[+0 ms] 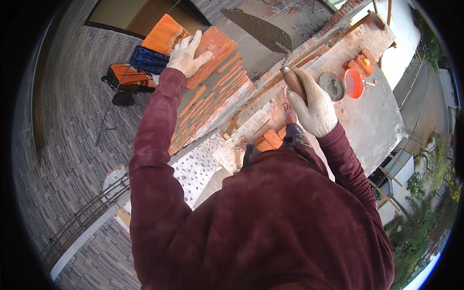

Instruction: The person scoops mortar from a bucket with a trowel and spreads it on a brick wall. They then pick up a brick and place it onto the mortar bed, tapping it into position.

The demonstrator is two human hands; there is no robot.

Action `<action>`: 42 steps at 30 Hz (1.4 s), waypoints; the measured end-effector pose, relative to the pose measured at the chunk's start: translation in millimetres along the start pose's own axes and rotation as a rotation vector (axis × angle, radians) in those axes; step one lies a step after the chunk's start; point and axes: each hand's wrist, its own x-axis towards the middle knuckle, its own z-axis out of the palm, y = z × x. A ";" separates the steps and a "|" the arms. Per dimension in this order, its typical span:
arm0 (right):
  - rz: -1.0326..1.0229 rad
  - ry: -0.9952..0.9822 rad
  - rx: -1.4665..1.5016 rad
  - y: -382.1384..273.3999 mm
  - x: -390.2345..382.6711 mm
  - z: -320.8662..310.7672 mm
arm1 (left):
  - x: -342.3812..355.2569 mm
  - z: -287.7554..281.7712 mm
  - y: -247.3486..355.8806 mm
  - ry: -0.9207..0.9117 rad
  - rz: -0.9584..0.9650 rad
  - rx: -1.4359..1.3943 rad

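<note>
Our left hand [186,55], in a white knitted glove, lies flat on the top brick [212,46] at the head of the brick wall [212,96], fingers spread over its near corner at about eleven o'clock in the view. That grip is loose and open, pressing down on the brick and not wrapped around it.

Our right hand [314,108], also gloved, is closed around the wooden handle of the trowel [263,29]. The handle sits in the fist at about one o'clock, and the blade runs on from it toward eleven o'clock, up and to the left. So the trowel's long axis goes from the fist at lower right to the blade tip at upper left, the tip pointing away from us and lying above and to the right of the top brick. The blade carries a coat of grey mortar.

The brick lies to the left of the blade, its long axis roughly along the wall's top course. Our left hand is already on it; the right hand is well apart from it.

At about two o'clock a grey mortar pan [331,84] and an orange bowl [354,83] rest just beside each other on the concrete slab [377,125].
</note>
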 end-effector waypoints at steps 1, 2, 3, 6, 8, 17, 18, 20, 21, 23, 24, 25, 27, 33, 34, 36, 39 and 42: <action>-0.076 0.018 -0.034 -1.8 11.5 8.6 | -2.7 -2.9 -1.4 0.032 -0.016 0.005; -0.126 0.022 -0.058 -6.7 24.1 13.6 | -10.3 -7.0 -5.0 0.045 0.000 0.026; -0.178 0.020 -0.076 -11.1 36.1 21.0 | -18.4 -9.8 -8.3 0.021 -0.023 -0.019; -0.292 -0.055 -0.141 -31.7 70.7 39.3 | -40.0 -6.6 -19.3 -0.024 -0.109 -0.157; -0.347 -0.062 -0.183 -34.0 87.9 54.9 | -40.6 -4.2 -17.1 -0.011 -0.127 -0.168; -0.357 -0.136 -0.271 -29.0 111.9 102.5 | -47.9 6.9 -20.3 0.062 -0.107 -0.174; -0.369 -0.116 -0.245 -34.6 109.6 101.7 | -50.1 7.2 -22.1 0.070 -0.110 -0.168; -0.366 -0.118 -0.228 -38.3 110.6 103.1 | -52.5 9.8 -25.4 0.085 -0.111 -0.157; -0.349 -0.132 -0.237 -38.2 111.4 103.3 | -51.3 10.9 -26.1 0.094 -0.107 -0.142; -0.341 -0.140 -0.234 -38.7 112.8 103.6 | -48.9 13.3 -26.9 0.110 -0.098 -0.112; -0.349 -0.133 -0.221 -39.6 113.8 104.4 | -48.9 14.5 -28.2 0.119 -0.093 -0.112; -0.357 -0.126 -0.207 -40.5 114.8 104.8 | -48.9 15.8 -29.5 0.128 -0.087 -0.112; -0.327 -0.174 -0.242 -43.4 114.2 104.1 | -48.8 16.9 -30.6 0.124 -0.087 -0.102; -0.363 -0.186 -0.225 -48.9 112.0 103.1 | -46.6 18.0 -31.7 0.099 -0.102 -0.084; -0.354 -0.189 -0.233 -47.9 109.2 103.8 | -44.7 16.5 -29.7 0.094 -0.101 -0.087; -0.357 -0.187 -0.208 -52.3 107.9 105.1 | -45.6 19.2 -31.3 0.130 -0.088 -0.083; -0.396 -0.144 -0.152 -61.4 103.2 101.8 | -55.7 32.0 -46.3 0.227 -0.095 -0.116; -0.438 -0.116 -0.132 -63.6 98.6 103.9 | -76.2 26.9 -58.0 0.216 -0.177 -0.204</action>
